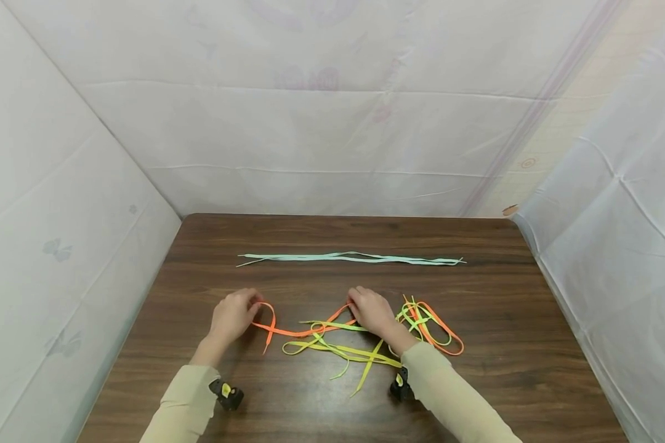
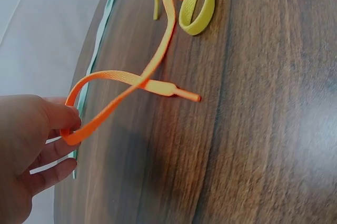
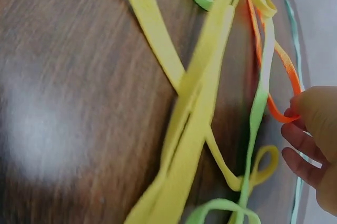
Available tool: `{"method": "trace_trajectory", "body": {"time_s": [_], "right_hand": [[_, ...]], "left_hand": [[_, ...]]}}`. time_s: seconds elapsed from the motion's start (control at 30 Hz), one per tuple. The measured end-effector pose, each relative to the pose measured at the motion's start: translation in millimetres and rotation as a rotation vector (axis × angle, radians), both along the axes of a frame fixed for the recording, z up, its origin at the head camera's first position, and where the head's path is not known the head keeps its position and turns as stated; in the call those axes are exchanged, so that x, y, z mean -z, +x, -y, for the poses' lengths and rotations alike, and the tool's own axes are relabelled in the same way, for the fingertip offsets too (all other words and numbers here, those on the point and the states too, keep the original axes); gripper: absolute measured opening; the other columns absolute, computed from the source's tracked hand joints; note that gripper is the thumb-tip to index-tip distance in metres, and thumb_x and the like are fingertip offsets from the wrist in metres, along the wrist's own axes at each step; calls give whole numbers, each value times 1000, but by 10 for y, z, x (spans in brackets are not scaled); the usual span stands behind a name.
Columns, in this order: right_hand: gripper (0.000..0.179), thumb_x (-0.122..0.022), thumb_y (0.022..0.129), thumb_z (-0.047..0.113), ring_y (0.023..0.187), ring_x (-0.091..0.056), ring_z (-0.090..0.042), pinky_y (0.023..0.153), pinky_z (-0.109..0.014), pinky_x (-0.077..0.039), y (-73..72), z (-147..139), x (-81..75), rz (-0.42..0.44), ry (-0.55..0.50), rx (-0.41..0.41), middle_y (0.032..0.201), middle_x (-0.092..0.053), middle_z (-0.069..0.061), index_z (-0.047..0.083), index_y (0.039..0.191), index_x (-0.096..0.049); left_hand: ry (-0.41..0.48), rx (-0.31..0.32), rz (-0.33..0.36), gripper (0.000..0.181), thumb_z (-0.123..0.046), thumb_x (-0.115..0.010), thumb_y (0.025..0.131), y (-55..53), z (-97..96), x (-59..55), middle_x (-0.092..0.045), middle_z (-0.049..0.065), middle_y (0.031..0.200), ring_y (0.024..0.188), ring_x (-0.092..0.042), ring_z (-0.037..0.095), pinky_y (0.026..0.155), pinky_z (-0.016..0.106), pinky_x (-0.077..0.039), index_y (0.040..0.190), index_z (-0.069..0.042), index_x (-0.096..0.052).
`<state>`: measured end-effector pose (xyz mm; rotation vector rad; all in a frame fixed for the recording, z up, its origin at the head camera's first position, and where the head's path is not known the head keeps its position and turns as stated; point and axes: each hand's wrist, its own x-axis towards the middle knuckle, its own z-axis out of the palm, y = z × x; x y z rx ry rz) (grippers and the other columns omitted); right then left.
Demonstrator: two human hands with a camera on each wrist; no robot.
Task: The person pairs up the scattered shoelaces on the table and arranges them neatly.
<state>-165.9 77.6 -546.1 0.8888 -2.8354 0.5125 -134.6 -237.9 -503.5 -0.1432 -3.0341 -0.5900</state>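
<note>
An orange shoelace runs between the two hands, crossing over the tangled laces in the middle. My left hand pinches it near one end, between thumb and forefinger; the tipped end dangles past a loop in the left wrist view. With thumb and fingers my right hand pinches a bend of orange lace. Yellow laces and a green lace lie tangled beneath and beside the right hand and wrist.
Several pale mint laces lie straight side by side across the back of the wooden table. Right of the right hand is a heap of orange and green laces. Pale sheets hang behind and at both sides.
</note>
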Motion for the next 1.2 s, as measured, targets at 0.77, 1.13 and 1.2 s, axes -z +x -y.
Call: {"method": "trace_trajectory", "body": {"time_s": [0.77, 1.13, 1.2], "right_hand": [[8, -67, 83, 9, 57, -46, -6, 48, -20, -38, -10, -573, -217, -34, -151, 149, 80, -57, 2, 14, 89, -63], [7, -67, 83, 10, 60, -49, -8, 51, -25, -40, 17, -866, -205, -14, -99, 195, 79, -58, 1, 14, 88, -64], [7, -67, 83, 10, 61, -50, -9, 51, -24, -40, 30, -918, -195, -12, -89, 196, 80, -58, 1, 14, 88, -64]], "left_hand": [[23, -18, -21, 10, -13, -69, 81, -7, 70, -57, -63, 1, 80, 62, -53, 13, 50, 29, -41, 91, -11, -69], [53, -49, -110, 8, -13, -68, 79, -62, 50, -78, -66, 6, 76, 61, -59, 18, 48, 30, -43, 85, -7, -67], [59, -60, -112, 8, -11, -67, 79, -65, 57, -77, -66, 7, 75, 59, -58, 17, 47, 31, -42, 85, -6, -67]]}}
